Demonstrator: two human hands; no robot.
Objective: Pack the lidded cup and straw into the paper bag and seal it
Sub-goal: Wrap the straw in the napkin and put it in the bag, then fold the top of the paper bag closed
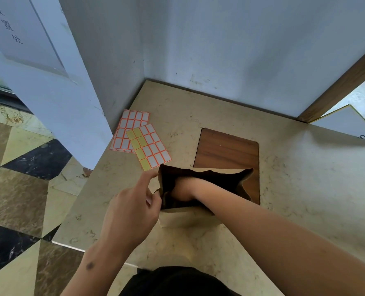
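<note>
Pale marble-patterned stone formed the counter [305, 189], smooth and faintly veined, tucked into a corner of scuffed white walls, with a rounded rectangular wooden inset [226, 148] set flush in it. From my remote seat I saw the brown paper bag [183, 218] standing open on the counter, partly over that inset, its kraft paper creased and its mouth a dark, ragged opening. My left hand [132, 212] pinched the bag's near-left rim between thumb and curled fingers, with the index finger stretched out along the edge. My right hand [180, 190] was plunged through the mouth, so only the wrist and forearm showed; I could not tell how far it was spread or whether it held anything. The bag's walls and that arm blocked any sight of the cup or straw. 2 sticker sheets [143, 139] lay overlapping just behind the bag, glossy white labels edged in orange, several already peeled to yellow backing. Checkered dark and tan floor tiles [21, 189] showed beyond the counter's left edge.
</note>
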